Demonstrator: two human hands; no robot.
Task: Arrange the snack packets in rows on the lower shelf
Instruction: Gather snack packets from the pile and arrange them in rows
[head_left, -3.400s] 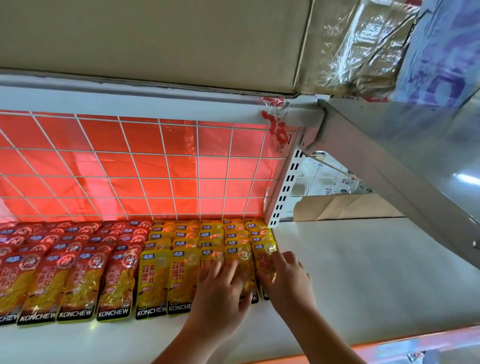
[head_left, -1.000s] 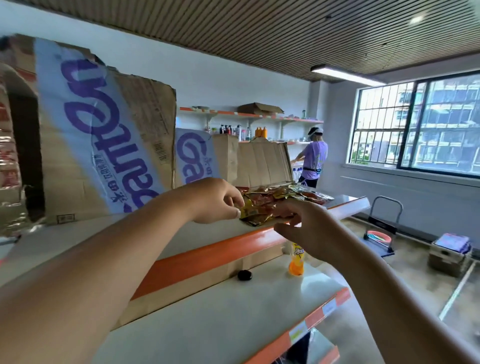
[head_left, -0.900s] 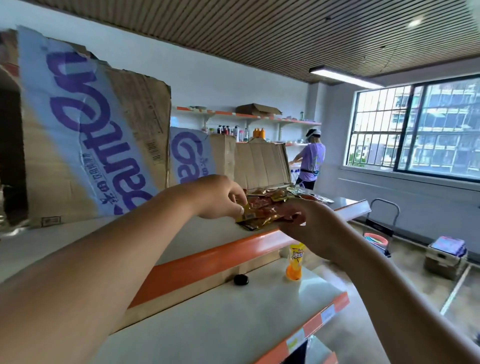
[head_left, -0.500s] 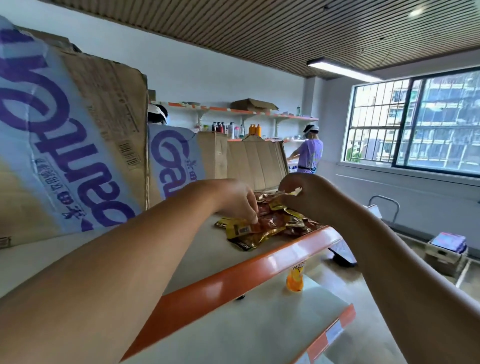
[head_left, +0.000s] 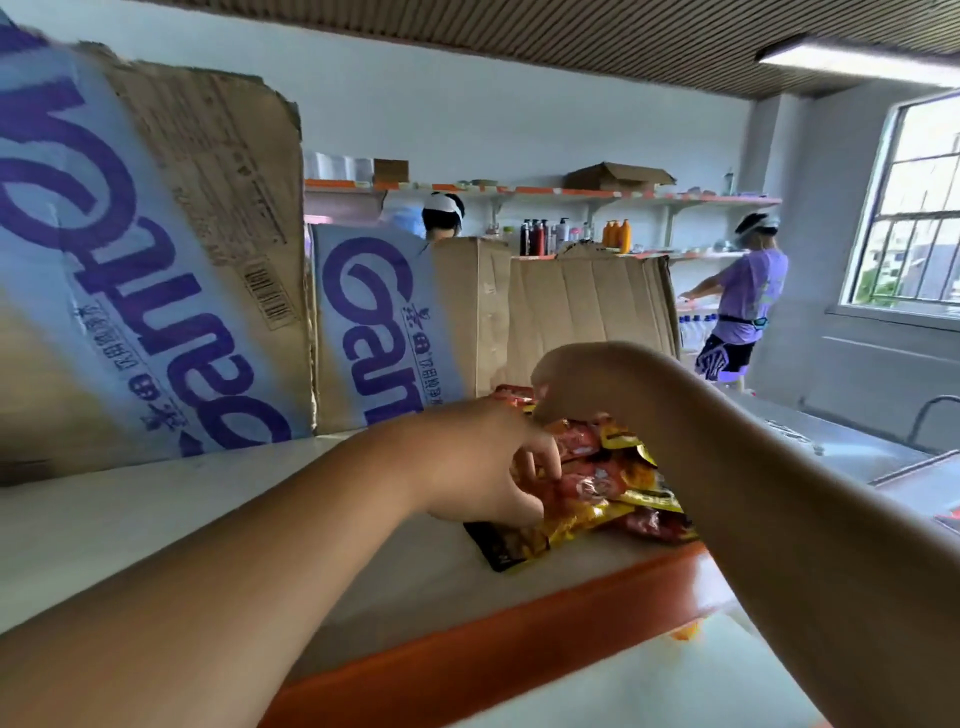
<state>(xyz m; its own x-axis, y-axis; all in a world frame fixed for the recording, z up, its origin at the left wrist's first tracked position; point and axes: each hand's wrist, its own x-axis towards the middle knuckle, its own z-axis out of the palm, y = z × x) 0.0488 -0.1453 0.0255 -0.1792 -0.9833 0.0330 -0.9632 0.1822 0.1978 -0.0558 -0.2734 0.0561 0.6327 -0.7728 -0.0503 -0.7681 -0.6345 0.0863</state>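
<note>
A loose heap of red and yellow snack packets (head_left: 615, 486) lies on the white top of a shelf (head_left: 156, 525), close to its orange front edge and well in front of the cardboard boxes (head_left: 135, 270) with purple lettering that stand along the back. The left hand (head_left: 480, 462) comes in from the near side. Its fingers are curled down into the left part of the heap and its thumb is tucked low against a yellow packet, so it grips the packets there. The right hand (head_left: 587, 376) arches over the far side of the heap with the wrist bent sharply and the fingers pointing down, their tips at the red packets at the rear. Whether they pinch one cannot be told, as the tips are blurred and partly hidden. Most of the heap lies between the two hands. Further back, a person in a purple shirt (head_left: 748, 301) stands near a wall shelf (head_left: 649, 195) with bottles (head_left: 540, 236) beneath it.
</note>
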